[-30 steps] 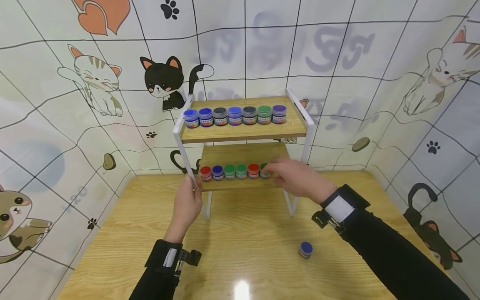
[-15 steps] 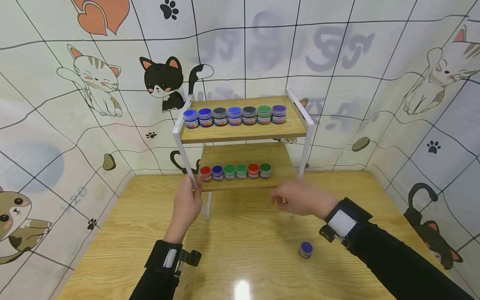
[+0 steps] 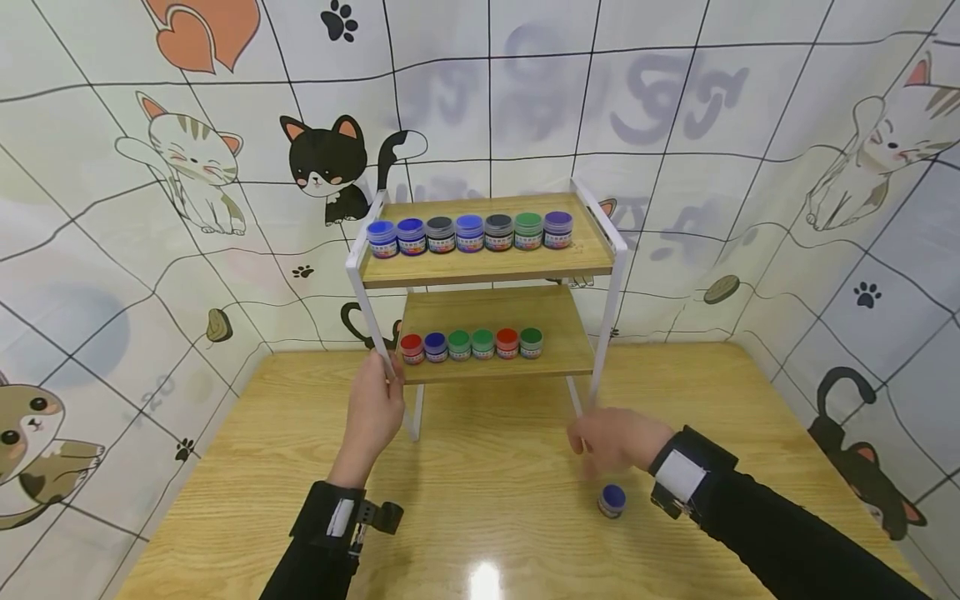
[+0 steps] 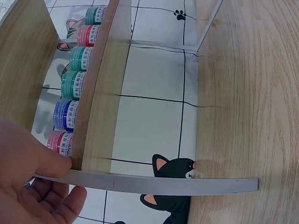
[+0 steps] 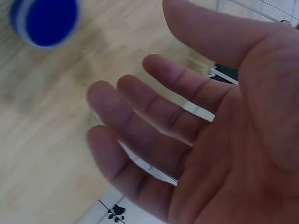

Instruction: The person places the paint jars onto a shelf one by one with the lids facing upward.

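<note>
My left hand grips the white front leg of the two-tier shelf at its left side; in the left wrist view the thumb lies against the lower board's end and the fingers curl behind the leg. Slightly blurred, my right hand hovers over the table with nothing in it, fingers loosely bent and spread in the right wrist view. Just below it a small paint jar with a dark blue lid stands on the table. On the lower board stands a row of paint jars with red, blue and green lids.
The upper board carries another row of paint jars with blue, black, green and purple lids. Behind the wooden table hangs a white cat-print sheet, which also rises along both sides.
My right hand has left the dark green-lidded jar at the right end of the lower row and moved down toward the jar on the table. My left hand stays on the shelf leg.
</note>
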A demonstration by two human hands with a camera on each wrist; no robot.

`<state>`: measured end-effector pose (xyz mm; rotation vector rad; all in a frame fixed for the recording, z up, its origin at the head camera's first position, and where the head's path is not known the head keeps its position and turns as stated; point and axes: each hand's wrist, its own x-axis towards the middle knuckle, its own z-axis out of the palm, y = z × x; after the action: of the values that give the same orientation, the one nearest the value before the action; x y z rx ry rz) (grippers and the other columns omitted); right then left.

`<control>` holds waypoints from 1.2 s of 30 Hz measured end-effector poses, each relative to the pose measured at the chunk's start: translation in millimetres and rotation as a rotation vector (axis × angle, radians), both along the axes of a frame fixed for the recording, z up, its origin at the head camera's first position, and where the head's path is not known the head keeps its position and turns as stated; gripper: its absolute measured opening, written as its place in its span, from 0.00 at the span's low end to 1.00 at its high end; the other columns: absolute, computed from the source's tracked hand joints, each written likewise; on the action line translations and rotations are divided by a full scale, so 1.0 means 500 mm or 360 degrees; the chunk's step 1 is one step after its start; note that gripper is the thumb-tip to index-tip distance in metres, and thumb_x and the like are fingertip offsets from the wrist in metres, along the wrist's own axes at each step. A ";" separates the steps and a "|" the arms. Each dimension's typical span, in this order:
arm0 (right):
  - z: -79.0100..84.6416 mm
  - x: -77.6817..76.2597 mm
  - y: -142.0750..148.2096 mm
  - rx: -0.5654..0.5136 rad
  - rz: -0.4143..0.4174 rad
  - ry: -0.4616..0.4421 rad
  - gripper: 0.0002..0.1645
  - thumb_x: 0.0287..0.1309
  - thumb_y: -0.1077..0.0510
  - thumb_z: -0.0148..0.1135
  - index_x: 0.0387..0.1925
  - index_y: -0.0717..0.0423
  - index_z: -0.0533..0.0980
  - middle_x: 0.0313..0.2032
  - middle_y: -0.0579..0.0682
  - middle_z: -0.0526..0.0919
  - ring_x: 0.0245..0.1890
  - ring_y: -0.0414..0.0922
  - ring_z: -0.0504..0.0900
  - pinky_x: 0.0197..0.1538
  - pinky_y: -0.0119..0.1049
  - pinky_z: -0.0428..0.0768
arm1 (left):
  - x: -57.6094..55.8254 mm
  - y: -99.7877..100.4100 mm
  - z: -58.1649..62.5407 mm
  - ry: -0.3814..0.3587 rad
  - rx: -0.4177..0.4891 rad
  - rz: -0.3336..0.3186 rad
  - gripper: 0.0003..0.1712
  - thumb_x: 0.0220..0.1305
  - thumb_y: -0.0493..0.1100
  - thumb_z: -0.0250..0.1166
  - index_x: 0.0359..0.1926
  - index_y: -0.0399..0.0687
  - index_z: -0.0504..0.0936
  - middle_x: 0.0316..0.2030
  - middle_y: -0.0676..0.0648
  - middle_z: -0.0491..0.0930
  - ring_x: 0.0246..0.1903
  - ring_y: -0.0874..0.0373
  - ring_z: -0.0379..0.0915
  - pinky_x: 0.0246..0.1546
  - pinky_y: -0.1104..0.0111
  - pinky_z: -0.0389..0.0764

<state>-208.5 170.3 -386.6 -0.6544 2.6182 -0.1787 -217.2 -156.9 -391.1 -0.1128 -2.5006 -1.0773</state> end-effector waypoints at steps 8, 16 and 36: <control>-0.022 0.019 0.016 0.0016 -0.0165 -0.0207 0.22 0.44 0.50 0.77 0.35 0.50 0.72 0.29 0.48 0.74 0.25 0.46 0.74 0.28 0.39 0.68 | 0.000 -0.001 -0.003 0.0008 0.0016 -0.0007 0.07 0.65 0.26 0.53 0.42 0.36 0.70 0.40 0.38 0.75 0.41 0.45 0.77 0.38 0.55 0.81; -0.046 0.029 0.020 -0.0022 -0.0298 -0.0472 0.21 0.43 0.58 0.77 0.34 0.49 0.71 0.28 0.50 0.76 0.17 0.44 0.71 0.18 0.33 0.64 | 0.001 0.000 -0.001 -0.0028 0.0015 -0.0001 0.07 0.66 0.26 0.54 0.42 0.37 0.69 0.41 0.38 0.75 0.42 0.46 0.77 0.38 0.55 0.81; -0.068 0.009 0.033 -0.0075 0.0011 -0.0268 0.17 0.38 0.68 0.73 0.27 0.49 0.76 0.32 0.44 0.76 0.33 0.43 0.71 0.35 0.38 0.71 | -0.001 0.002 -0.004 -0.0002 0.0010 0.0015 0.06 0.65 0.26 0.53 0.42 0.37 0.69 0.40 0.38 0.75 0.41 0.45 0.77 0.37 0.55 0.81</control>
<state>-203.8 186.9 -420.4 -0.6358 2.4566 -0.2814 -217.9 -156.1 -393.0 -0.0985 -2.4962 -1.0821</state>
